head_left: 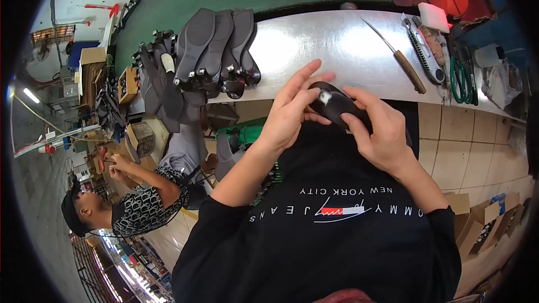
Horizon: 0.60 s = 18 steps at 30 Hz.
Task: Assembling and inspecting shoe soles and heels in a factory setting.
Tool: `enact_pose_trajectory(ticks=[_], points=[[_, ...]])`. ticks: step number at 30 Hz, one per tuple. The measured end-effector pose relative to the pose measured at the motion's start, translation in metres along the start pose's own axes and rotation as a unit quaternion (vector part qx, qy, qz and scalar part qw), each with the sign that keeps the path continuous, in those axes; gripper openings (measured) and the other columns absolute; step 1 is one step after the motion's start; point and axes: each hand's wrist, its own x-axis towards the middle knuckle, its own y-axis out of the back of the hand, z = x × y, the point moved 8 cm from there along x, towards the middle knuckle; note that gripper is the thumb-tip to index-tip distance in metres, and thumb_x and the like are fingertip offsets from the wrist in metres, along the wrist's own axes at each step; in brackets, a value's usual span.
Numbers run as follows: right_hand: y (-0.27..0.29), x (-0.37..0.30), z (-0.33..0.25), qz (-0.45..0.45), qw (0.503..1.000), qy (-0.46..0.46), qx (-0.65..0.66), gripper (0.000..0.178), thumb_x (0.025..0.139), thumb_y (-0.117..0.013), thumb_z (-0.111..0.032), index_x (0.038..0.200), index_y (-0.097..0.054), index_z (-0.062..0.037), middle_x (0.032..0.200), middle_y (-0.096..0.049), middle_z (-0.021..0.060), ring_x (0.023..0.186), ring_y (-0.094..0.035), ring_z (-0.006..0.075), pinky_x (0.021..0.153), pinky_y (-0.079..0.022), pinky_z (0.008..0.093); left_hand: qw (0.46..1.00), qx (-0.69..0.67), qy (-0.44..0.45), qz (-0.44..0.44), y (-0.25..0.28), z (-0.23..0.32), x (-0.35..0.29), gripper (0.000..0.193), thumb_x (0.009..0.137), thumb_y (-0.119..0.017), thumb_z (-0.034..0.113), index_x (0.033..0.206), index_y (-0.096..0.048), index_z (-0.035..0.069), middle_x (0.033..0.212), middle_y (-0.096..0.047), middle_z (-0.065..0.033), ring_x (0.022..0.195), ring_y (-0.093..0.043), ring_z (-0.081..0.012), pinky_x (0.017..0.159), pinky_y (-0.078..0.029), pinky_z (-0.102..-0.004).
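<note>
Glossy dark piece [336, 106], left hand [287, 111] gripping one end, right hand [384, 129] gripping the other

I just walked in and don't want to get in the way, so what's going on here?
A person grips a dark, glossy shoe part in the right hand, with the left hand at its left end. Both are near the front edge of a metal tabletop. Grey soles lie piled to the left; an awl and green-handled scissors lie to the right. A co-worker is off to the left.
</note>
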Motion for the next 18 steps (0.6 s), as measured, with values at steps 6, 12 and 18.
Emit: enact_pose_trajectory(ticks=[6,12,18], points=[[-0.004,-0.007,0.016,-0.047,0.996,-0.073,0.01,0.021,0.075,-0.076,-0.009,0.086,-0.059,-0.0046,0.071,-0.063,0.0106,0.06,-0.062,0.0283,0.052,-0.047,0.0352,0.994,0.036,0.087,-0.051,0.008,-0.013,0.001,0.036,0.093,-0.042,0.013,0.123,-0.057,0.001,0.103,-0.065,-0.0073,0.077,-0.061,-0.0085,0.053,-0.05,-0.0214],[-0.009,-0.006,0.016,-0.04,0.997,-0.062,-0.011,0.018,0.076,-0.075,-0.01,0.08,-0.058,-0.0057,0.065,-0.059,0.0091,0.057,-0.059,0.0278,0.05,-0.044,0.0361,0.986,0.137,0.084,-0.034,0.004,-0.016,0.004,0.032,0.093,-0.041,0.016,0.109,-0.064,0.001,0.085,-0.065,-0.0021,0.065,-0.056,-0.0059,0.049,-0.045,-0.0203],[-0.011,-0.011,0.022,-0.046,0.994,-0.096,0.006,0.018,0.076,-0.073,-0.008,0.079,-0.056,-0.0051,0.064,-0.058,0.0096,0.056,-0.059,0.028,0.05,-0.044,0.0363,0.977,0.205,0.039,-0.044,-0.002,-0.015,-0.001,0.03,0.093,-0.042,0.015,0.108,-0.063,-0.001,0.084,-0.064,-0.002,0.07,-0.057,-0.0055,0.052,-0.046,-0.02]])
